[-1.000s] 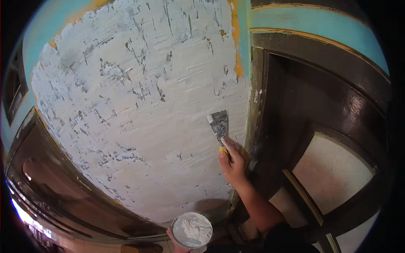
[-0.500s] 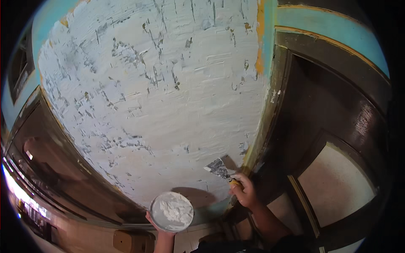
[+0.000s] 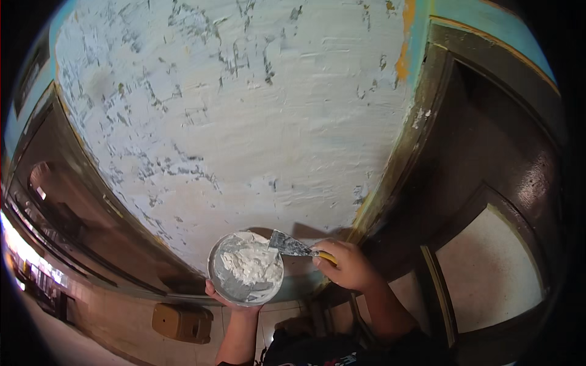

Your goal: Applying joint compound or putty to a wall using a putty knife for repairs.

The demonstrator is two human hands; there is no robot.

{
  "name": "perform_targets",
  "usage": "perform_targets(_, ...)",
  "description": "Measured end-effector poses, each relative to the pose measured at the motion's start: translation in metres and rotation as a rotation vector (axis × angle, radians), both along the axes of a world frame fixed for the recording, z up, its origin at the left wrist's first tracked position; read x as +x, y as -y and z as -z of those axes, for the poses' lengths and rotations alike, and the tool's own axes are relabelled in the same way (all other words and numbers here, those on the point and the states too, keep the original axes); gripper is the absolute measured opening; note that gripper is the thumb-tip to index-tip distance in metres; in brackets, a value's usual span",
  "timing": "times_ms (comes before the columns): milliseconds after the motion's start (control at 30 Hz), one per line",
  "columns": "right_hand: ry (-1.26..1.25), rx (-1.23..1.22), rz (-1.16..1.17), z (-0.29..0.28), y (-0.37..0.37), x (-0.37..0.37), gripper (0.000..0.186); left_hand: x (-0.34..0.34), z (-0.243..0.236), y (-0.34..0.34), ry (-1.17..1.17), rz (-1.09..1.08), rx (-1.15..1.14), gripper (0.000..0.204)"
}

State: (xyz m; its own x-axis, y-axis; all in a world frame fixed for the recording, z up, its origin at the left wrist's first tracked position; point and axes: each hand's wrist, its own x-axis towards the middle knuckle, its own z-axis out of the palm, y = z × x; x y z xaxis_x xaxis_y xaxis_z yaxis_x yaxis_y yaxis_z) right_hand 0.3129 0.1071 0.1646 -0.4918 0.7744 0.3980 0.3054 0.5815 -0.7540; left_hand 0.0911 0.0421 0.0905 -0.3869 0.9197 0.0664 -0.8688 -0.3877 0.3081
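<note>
- I see the left hand (image 3: pixel 237 307) clasping the bowl (image 3: pixel 228 283) from below.
- Right hand (image 3: pixel 347 266) wraps the scraper (image 3: pixel 294 246), blade at the bowl's right edge.
- Wall (image 3: pixel 287 134) lies open above the bowl.

Stool: 1 brown stool (image 3: pixel 182 322) is standing on the pale tiled floor (image 3: pixel 119 311).
Right: dark brown woodwork (image 3: pixel 482 140) is catching glare, 1 pale panel (image 3: pixel 488 274) sitting within it.
Upper right: a turquoise band (image 3: pixel 503 29) is curving above the woodwork.
Left side: a glossy brown panel (image 3: pixel 85 213) is reflecting light.
Lower left: a bright opening (image 3: pixel 27 247) is glowing.
</note>
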Motion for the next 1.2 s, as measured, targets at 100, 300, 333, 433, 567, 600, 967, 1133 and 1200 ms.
perform_targets(100, 0.109, 0.081, 0.041, 0.002, 0.003, -0.001, 0.024, 0.007, -0.001, 0.003, -0.031, 0.001, 0.084, 0.088)
perform_targets(300, 0.121, 0.138, 0.094, -0.002, 0.012, -0.008, 0.024, 0.006, 0.011, 0.013, -0.071, -0.004, 0.118, 0.089)
perform_targets(333, 0.130, 0.136, 0.095, -0.002, 0.014, -0.008, 0.024, 0.006, 0.014, 0.014, -0.062, 0.013, 0.151, 0.090)
perform_targets(433, 0.172, 0.178, 0.125, -0.001, 0.020, -0.009, 0.023, 0.005, 0.025, 0.012, -0.108, 0.067, 0.303, 0.094)
perform_targets(567, 0.214, 0.217, 0.218, 0.002, 0.031, -0.018, 0.023, 0.020, 0.007, 0.020, -0.036, 0.041, 0.197, 0.105)
perform_targets(600, 0.215, 0.219, 0.224, 0.005, 0.032, -0.020, 0.023, 0.019, 0.008, 0.018, -0.035, 0.046, 0.199, 0.105)
perform_targets(967, 0.170, -0.013, -0.040, 0.024, 0.021, -0.016, 0.019, 0.012, 0.040, 0.033, -0.035, 0.343, -0.032, 0.082)
perform_targets(1133, -0.040, -0.351, -0.316, 0.043, 0.016, -0.012, 0.018, 0.000, 0.052, 0.039, -0.008, 0.401, -0.175, 0.081)
perform_targets(1200, -0.154, -0.562, -0.370, 0.037, 0.018, -0.016, 0.018, -0.001, 0.054, 0.041, 0.069, 0.394, -0.174, 0.081)
